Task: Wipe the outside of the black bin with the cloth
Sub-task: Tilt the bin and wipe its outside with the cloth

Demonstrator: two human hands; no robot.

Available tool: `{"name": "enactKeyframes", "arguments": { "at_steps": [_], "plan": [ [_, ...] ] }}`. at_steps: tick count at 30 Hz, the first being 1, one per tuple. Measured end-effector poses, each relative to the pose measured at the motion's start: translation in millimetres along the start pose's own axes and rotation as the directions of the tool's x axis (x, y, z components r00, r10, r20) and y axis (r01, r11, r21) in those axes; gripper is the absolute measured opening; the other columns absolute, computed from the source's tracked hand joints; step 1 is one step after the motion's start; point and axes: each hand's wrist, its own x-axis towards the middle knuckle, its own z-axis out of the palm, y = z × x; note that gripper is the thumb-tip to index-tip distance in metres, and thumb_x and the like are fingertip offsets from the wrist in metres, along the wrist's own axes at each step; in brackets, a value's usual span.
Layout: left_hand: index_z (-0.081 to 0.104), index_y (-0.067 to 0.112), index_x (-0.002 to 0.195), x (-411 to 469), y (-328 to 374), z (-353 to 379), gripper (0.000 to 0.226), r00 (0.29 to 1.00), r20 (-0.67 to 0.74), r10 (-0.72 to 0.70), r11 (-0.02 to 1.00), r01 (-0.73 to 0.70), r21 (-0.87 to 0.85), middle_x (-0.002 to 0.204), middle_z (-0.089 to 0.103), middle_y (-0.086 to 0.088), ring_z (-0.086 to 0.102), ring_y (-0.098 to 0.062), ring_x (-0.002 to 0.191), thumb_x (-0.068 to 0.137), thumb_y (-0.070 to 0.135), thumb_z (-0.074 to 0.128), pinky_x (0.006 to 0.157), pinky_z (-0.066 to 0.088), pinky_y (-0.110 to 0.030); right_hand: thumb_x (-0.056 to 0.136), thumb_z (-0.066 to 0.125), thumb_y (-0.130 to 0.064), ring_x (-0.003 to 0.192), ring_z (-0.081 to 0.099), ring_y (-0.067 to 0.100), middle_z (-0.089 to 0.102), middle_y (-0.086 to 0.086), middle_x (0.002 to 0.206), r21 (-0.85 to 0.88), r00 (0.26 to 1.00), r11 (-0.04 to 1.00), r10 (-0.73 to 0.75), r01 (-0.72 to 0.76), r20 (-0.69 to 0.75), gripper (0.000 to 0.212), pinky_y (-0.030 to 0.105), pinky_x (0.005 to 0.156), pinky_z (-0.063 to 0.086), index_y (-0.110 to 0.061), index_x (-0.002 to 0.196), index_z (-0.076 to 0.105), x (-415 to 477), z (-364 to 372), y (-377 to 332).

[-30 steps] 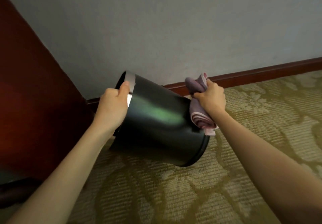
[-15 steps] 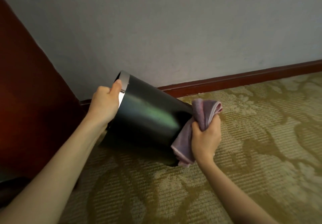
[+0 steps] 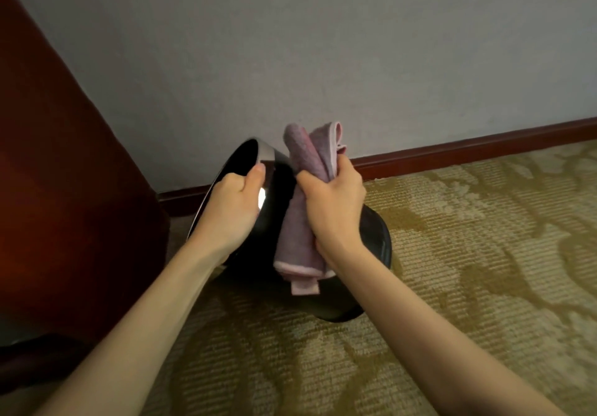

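The black bin point(image 3: 376, 241) is tilted with its silver-edged rim up and to the left, its base low near the carpet. My left hand point(image 3: 232, 212) grips the rim, thumb on the outer wall. My right hand point(image 3: 332, 205) clutches the bunched purple cloth point(image 3: 298, 241) with pink edging and presses it against the bin's upper side. One end of the cloth sticks up above my fist and the other hangs down over the wall. Most of the bin's middle is hidden behind my hands and the cloth.
A dark red wooden panel point(image 3: 58, 189) stands close on the left. A grey wall point(image 3: 323, 43) with a red-brown skirting board point(image 3: 468, 149) runs behind the bin. Patterned olive carpet point(image 3: 468, 254) covers the floor to the right and in front.
My right hand has carried the cloth from the bin's lower end up its side toward the rim. The bin has turned more upright and now sits nearer the middle of the view.
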Motion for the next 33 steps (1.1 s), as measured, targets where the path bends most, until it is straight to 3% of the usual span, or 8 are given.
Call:
{"name": "enactKeyframes", "arguments": {
  "at_steps": [4,7,11,17,21,25,29,33],
  "plan": [
    [0.053,0.013,0.049,0,-1,1,0.054,0.998,0.061,-0.026,0.991,0.033,-0.128,0.051,0.057,-0.01,0.05,-0.017,0.054,0.094,0.04,0.04,0.061,0.043,-0.041,0.067,0.064,-0.023,0.075,0.065,0.02,0.068,0.002,0.082,0.083,0.997,0.994,-0.07,0.067,0.032,0.025,0.046,0.07,0.054,-0.016,0.091,0.061,-7,17,-16],
    [0.058,0.021,0.043,2,-2,0,0.058,0.997,0.059,-0.058,0.985,0.067,-0.16,0.037,0.052,0.005,0.045,-0.008,0.043,0.094,0.043,0.041,0.054,0.036,-0.032,0.07,0.066,-0.018,0.074,0.063,0.024,0.067,0.005,0.079,0.01,0.988,0.99,-0.144,0.143,0.057,0.019,0.045,0.07,0.053,-0.012,0.087,0.061,6,24,-25],
    [0.056,0.023,0.042,-4,-3,-2,0.06,0.999,0.036,-0.023,0.995,0.026,-0.093,0.034,0.049,0.008,0.04,-0.003,0.034,0.095,0.043,0.038,0.044,0.029,-0.027,0.069,0.068,-0.021,0.075,0.06,0.03,0.065,0.008,0.079,-0.202,0.971,0.953,-0.204,0.225,0.123,0.018,0.036,0.064,0.046,-0.014,0.082,0.059,37,31,-29],
    [0.039,0.018,0.038,-11,-3,-5,0.063,0.997,0.067,0.048,0.997,-0.044,-0.063,0.033,0.035,0.006,0.031,-0.006,0.031,0.096,0.041,0.039,0.039,0.024,-0.025,0.068,0.07,-0.026,0.083,0.064,0.033,0.067,0.011,0.085,-0.35,0.977,0.923,-0.1,0.162,0.189,0.028,0.038,0.071,0.051,-0.017,0.094,0.069,85,36,-18],
    [0.039,0.018,0.039,-10,-9,-11,0.061,0.996,0.059,0.066,0.997,-0.062,-0.056,0.033,0.036,0.006,0.032,-0.006,0.032,0.096,0.039,0.039,0.039,0.025,-0.024,0.068,0.069,-0.027,0.087,0.064,0.035,0.062,0.007,0.081,-0.421,0.986,0.896,-0.086,0.14,0.144,0.035,0.031,0.067,0.044,-0.022,0.103,0.069,96,22,8],
    [0.042,0.015,0.043,-9,-18,-16,0.058,1.0,0.011,0.006,0.996,-0.005,-0.084,0.037,0.036,0.004,0.037,-0.015,0.036,0.095,0.041,0.04,0.046,0.03,-0.032,0.068,0.069,-0.029,0.093,0.063,0.038,0.068,0.012,0.094,-0.511,0.996,0.855,-0.062,0.088,0.069,0.043,0.032,0.07,0.042,-0.026,0.112,0.065,92,-12,47],
    [0.036,0.014,0.044,-3,-16,-12,0.058,0.999,-0.038,0.023,1.0,-0.023,-0.003,0.035,0.031,0.004,0.033,-0.012,0.034,0.095,0.041,0.041,0.046,0.027,-0.033,0.07,0.069,-0.026,0.088,0.063,0.036,0.06,0.003,0.079,-0.587,0.999,0.809,-0.049,0.04,0.0,0.036,0.032,0.068,0.038,-0.026,0.105,0.065,89,-52,78],
    [0.027,0.018,0.04,5,-3,0,0.06,0.993,-0.023,0.118,0.989,-0.116,0.091,0.032,0.038,0.004,0.036,-0.01,0.033,0.095,0.04,0.04,0.039,0.023,-0.026,0.073,0.068,-0.025,0.083,0.063,0.034,0.057,-0.001,0.079,-0.594,0.995,0.803,-0.019,-0.045,-0.101,0.029,0.032,0.067,0.039,-0.025,0.101,0.063,76,-82,101]
  ]
}}
